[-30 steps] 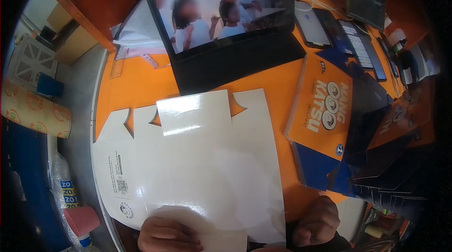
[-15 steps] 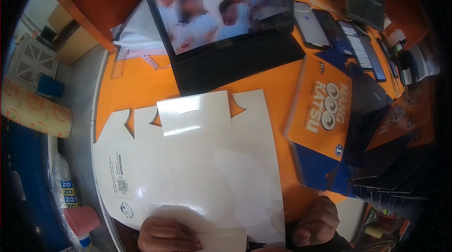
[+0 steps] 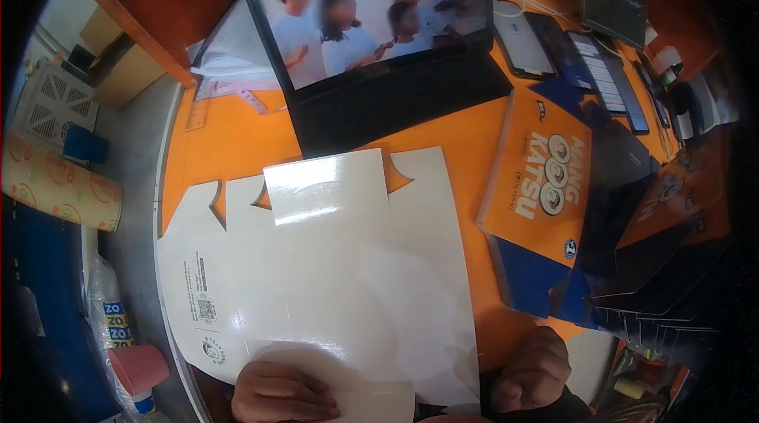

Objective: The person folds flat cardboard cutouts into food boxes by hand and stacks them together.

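Note:
A large white die-cut cardboard sheet (image 3: 332,288) lies over the orange tabletop (image 3: 237,130), with notches along its far edge and small black print at its left. On its near edge rests my left hand (image 3: 283,393), fingers curled together; whether they pinch the edge is hidden. Just right of the sheet is my right hand (image 3: 534,372), closed in a loose fist near the table's front edge, with nothing visible in it. Past the far edge of the sheet stands a tablet (image 3: 379,20) in a black case, showing a video of several people.
Orange and blue printed cartons (image 3: 538,178) are piled at the right. Phones (image 3: 524,43) and cables lie at the back right. Papers (image 3: 233,51) and a ruler are at the back left. A pink cup (image 3: 138,369) and a patterned roll (image 3: 63,186) are left of the table.
The picture on the tablet has changed. Both hands and the cardboard sheet look almost unmoved.

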Action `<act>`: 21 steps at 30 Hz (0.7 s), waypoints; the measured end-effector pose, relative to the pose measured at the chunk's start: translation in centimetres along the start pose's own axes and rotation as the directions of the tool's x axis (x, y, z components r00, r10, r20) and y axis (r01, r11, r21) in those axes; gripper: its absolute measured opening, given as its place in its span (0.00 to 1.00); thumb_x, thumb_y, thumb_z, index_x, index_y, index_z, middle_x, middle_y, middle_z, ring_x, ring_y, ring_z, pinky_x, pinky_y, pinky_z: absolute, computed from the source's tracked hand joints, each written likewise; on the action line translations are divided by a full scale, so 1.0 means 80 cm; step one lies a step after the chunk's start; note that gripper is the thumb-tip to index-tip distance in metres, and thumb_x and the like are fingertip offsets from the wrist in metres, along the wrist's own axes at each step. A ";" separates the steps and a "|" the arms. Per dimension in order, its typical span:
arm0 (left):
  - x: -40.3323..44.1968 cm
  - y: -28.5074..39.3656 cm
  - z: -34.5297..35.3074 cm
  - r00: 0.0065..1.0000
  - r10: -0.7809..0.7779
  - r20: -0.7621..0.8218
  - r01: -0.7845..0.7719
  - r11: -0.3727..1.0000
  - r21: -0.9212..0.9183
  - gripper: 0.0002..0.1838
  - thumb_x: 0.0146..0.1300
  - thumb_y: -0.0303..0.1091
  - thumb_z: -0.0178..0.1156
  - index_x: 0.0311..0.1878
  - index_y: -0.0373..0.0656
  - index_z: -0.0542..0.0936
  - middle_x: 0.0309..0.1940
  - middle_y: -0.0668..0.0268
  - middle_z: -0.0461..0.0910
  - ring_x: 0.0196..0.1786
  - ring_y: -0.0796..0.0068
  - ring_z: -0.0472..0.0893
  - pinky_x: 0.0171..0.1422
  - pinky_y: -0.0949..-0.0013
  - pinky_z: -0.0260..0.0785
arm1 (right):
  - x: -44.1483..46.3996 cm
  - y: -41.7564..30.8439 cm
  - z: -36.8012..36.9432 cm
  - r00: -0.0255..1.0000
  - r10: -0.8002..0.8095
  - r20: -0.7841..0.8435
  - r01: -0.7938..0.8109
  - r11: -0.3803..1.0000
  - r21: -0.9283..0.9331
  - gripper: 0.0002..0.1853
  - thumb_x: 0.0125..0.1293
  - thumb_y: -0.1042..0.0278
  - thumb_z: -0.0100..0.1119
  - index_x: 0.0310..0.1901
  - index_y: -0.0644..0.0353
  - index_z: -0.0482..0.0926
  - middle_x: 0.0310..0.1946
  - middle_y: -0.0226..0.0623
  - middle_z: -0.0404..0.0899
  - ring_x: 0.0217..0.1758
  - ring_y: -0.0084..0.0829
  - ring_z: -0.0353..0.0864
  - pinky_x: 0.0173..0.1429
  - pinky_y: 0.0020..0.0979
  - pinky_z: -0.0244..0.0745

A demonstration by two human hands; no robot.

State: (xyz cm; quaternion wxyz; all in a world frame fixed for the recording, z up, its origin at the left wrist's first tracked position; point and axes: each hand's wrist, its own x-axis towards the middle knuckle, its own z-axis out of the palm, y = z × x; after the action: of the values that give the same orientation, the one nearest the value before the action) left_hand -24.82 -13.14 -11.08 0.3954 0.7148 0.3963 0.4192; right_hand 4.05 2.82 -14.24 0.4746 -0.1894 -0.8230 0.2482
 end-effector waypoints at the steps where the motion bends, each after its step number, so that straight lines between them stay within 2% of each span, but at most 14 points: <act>1: -0.003 -0.001 0.002 1.000 0.000 -0.020 0.000 1.000 0.011 0.12 0.56 0.33 0.71 0.38 0.33 0.85 0.33 0.57 0.84 0.35 0.64 0.84 0.45 0.64 0.79 | 0.000 0.000 0.001 1.000 0.002 -0.012 -0.002 1.000 -0.005 0.18 0.68 0.58 0.57 0.22 0.53 0.69 0.15 0.25 0.66 0.16 0.25 0.64 0.24 0.29 0.58; 3: -0.006 -0.002 0.005 0.998 0.002 -0.059 0.000 0.999 0.035 0.13 0.55 0.32 0.72 0.42 0.34 0.86 0.35 0.59 0.85 0.36 0.70 0.85 0.48 0.71 0.79 | -0.001 -0.001 0.003 0.999 0.004 -0.038 -0.005 1.000 -0.016 0.18 0.68 0.57 0.57 0.21 0.53 0.69 0.14 0.25 0.66 0.16 0.25 0.64 0.24 0.29 0.58; 6: -0.008 -0.004 0.003 1.000 0.011 -0.024 -0.010 0.999 0.048 0.15 0.55 0.32 0.72 0.43 0.34 0.86 0.35 0.58 0.85 0.37 0.70 0.85 0.49 0.71 0.79 | -0.002 -0.002 0.003 0.999 0.019 -0.036 -0.019 1.000 -0.018 0.18 0.68 0.57 0.56 0.21 0.53 0.69 0.14 0.25 0.65 0.16 0.25 0.64 0.24 0.29 0.58; 12: -0.010 -0.005 0.002 1.000 0.028 0.004 -0.028 0.997 0.069 0.15 0.55 0.33 0.73 0.42 0.33 0.86 0.36 0.57 0.85 0.37 0.69 0.85 0.50 0.70 0.80 | 0.001 -0.002 -0.001 1.000 0.019 0.001 -0.019 1.000 -0.003 0.19 0.68 0.57 0.56 0.21 0.53 0.68 0.14 0.25 0.65 0.16 0.26 0.64 0.24 0.29 0.58; 15: 0.004 0.004 -0.002 1.000 -0.017 0.025 0.016 0.999 0.039 0.12 0.56 0.33 0.71 0.37 0.33 0.85 0.32 0.56 0.83 0.34 0.62 0.83 0.43 0.62 0.78 | 0.001 -0.001 -0.001 1.000 0.003 0.002 -0.003 1.000 -0.021 0.18 0.68 0.58 0.56 0.21 0.53 0.68 0.14 0.25 0.65 0.16 0.26 0.64 0.24 0.29 0.58; 21: 0.002 0.001 -0.002 1.000 0.002 0.018 -0.002 1.000 0.023 0.12 0.56 0.33 0.71 0.37 0.32 0.85 0.32 0.56 0.83 0.34 0.61 0.84 0.42 0.62 0.78 | -0.002 0.000 0.004 0.999 -0.002 -0.052 0.001 1.000 -0.010 0.19 0.68 0.57 0.57 0.21 0.54 0.68 0.14 0.26 0.66 0.17 0.27 0.65 0.24 0.30 0.58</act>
State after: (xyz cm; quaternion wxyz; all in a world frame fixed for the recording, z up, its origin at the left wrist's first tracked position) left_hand -24.87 -13.00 -10.93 0.3904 0.7233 0.3968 0.4086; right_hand 3.84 2.65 -14.47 0.4949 -0.1976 -0.8118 0.2387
